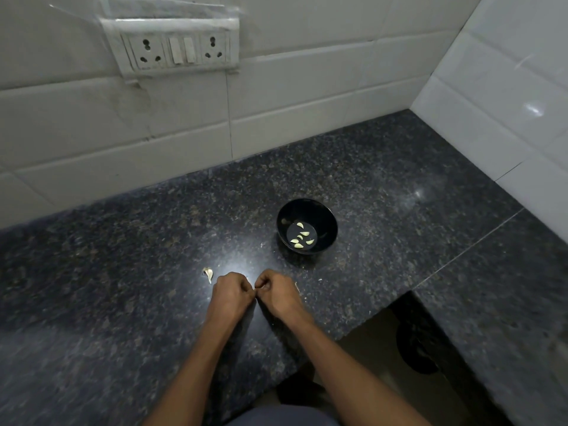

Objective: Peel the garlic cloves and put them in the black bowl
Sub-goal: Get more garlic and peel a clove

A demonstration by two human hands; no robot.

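A black bowl (307, 226) stands on the dark speckled counter and holds several pale peeled garlic cloves (302, 237). Nearer to me, my left hand (231, 291) and my right hand (275, 291) meet fingertip to fingertip just above the counter, all fingers curled. They pinch something small between them, most likely a garlic clove, but the fingers hide it. One unpeeled clove (208, 273) with its papery skin lies on the counter just left of my left hand.
The granite counter (123, 272) runs to a white tiled wall (276, 103) at the back and right. A socket and switch plate (178, 47) sits on the wall. The counter has a cut-out front edge (362, 327) on the right. Small skin scraps (297, 285) lie by my right hand.
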